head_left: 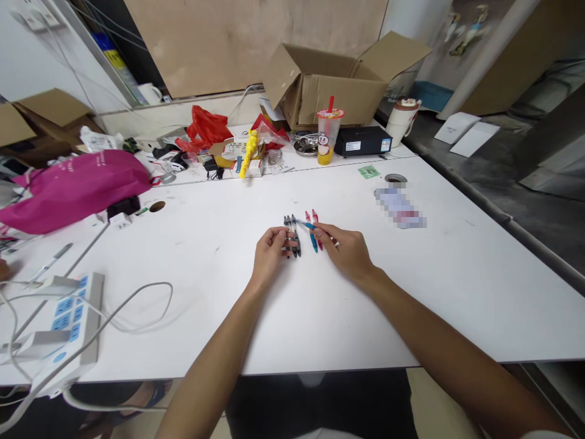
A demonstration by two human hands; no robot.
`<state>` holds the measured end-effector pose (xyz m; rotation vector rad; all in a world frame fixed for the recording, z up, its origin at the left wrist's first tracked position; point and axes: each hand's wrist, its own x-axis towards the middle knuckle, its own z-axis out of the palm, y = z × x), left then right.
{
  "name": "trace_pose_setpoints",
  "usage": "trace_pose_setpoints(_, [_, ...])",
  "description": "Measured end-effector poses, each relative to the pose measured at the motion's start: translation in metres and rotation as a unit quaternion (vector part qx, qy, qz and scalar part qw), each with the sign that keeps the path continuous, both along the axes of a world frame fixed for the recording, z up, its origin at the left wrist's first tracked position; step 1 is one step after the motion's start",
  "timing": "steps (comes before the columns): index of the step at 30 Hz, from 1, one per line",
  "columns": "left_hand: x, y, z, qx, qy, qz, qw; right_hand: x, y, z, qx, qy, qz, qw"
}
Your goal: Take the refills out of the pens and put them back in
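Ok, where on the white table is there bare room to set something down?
Free: the white table between the right hand, the pixelated item and the table's right edge; also between the left hand and the looped cable. Crowded: around the pens between both hands, and the back left, with the magenta bag and red bag.

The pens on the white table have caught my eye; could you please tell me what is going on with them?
A person is handling slim plastic pens on a flat white table with both bare hands. The left hand has its fingers at a side-by-side group of black pens with clear barrels. The right hand pinches a bright blue pen slantwise. Pinkish-red pens lie just beside the right fingertips, partly hidden.
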<state>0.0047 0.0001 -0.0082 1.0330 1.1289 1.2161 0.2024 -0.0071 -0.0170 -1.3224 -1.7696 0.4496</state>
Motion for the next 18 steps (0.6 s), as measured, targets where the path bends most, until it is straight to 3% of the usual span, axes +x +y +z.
trace_pose_setpoints(4, [-0.001,0.0,0.003,-0.027,-0.048,-0.009,0.998,0.0,-0.004,0.001,0.015,0.054,0.02,0.998])
trace_pose_setpoints(10, [-0.002,0.002,0.008,-0.041,-0.147,0.007,0.988,-0.004,-0.011,0.005,-0.025,0.12,0.149,0.981])
trace_pose_setpoints(13, [-0.003,0.002,0.009,-0.03,-0.174,0.004,0.984,-0.008,-0.009,0.006,-0.119,0.224,0.181,0.95])
trace_pose_setpoints(15, [-0.002,0.0,0.009,-0.025,-0.179,-0.023,0.983,-0.01,-0.006,0.006,-0.23,0.281,0.212,0.907])
trace_pose_setpoints(18, [0.0,-0.002,0.008,-0.019,-0.166,-0.067,0.984,-0.011,-0.002,0.005,-0.365,0.275,0.254,0.852])
